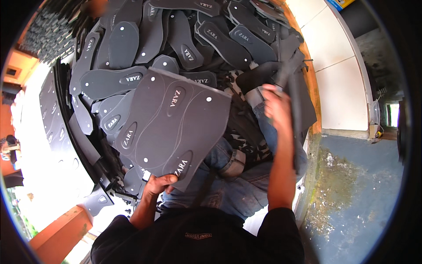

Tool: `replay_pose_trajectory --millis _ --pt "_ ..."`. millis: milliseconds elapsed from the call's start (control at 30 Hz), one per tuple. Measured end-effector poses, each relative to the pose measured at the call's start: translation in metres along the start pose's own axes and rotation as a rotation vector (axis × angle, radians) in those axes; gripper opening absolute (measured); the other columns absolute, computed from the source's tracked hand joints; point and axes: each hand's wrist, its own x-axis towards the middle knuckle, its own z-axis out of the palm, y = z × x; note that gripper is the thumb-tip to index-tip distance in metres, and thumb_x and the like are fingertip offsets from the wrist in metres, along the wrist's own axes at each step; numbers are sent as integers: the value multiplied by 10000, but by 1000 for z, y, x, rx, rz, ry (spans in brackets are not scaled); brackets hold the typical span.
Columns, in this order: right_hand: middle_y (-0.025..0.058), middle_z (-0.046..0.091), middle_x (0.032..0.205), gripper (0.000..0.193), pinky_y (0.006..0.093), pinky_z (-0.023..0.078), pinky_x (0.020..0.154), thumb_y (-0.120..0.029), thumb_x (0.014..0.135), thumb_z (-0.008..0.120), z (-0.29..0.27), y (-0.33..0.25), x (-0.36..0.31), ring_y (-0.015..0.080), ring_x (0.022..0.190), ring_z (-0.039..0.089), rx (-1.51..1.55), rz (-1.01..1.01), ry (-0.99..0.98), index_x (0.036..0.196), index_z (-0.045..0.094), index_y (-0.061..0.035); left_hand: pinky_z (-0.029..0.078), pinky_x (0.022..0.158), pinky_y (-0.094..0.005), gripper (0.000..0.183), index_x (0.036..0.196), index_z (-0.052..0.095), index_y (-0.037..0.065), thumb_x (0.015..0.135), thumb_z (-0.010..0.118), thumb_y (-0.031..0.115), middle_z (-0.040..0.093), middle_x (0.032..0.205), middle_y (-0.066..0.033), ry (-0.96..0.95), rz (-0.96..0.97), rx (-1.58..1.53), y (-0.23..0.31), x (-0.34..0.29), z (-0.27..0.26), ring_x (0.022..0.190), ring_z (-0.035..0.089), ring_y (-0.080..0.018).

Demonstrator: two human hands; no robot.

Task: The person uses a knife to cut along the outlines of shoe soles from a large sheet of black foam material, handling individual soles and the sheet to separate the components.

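The dark grey insole sheet [154, 116] is in front of me, tipped over my knees. My left hand [160, 184] pinches its near edge, thumb on top. I think I hold it just by the edge so the curvy lines face up and stay easy to see. My right hand [278, 108] is curled round what looks like a wide knife [289, 66], but it is blurry. It points away from me, maybe to keep my left fingers safe. My jeans [215, 193] are under the sheet. Past it lie lots of loose insoles [124, 46], all heaped up, perhaps just dropped there. More printed sheets [52, 112] stand to my left.
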Motion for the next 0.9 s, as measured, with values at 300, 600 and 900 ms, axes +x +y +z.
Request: replay_pose_trajectory --millis 300,600,900 --pt "-67 334 552 287 203 229 369 -172 870 573 -195 -27 -108 35 420 298 141 70 321 1139 552 -72 323 288 -217 490 1124 529 -54 709 719 123 603 705 -100 -72 -194 259 39 41 35 371 461 -120" --pt "48 613 635 339 227 363 420 -354 858 605 -68 65 -97 72 449 478 -362 -58 267 941 649 -28 351 277 -222 363 832 619 -77 835 568 283 598 576 -116 343 -31 237 42 48 19 327 475 -143" --pt "19 543 654 218 233 323 380 -170 799 699 6 77 -91 72 416 422 371 266 -106 883 621 15 343 306 -173 411 1065 542 -54 903 478 318 655 909 -180 2 102 -347 29 48 -9 455 553 -116"
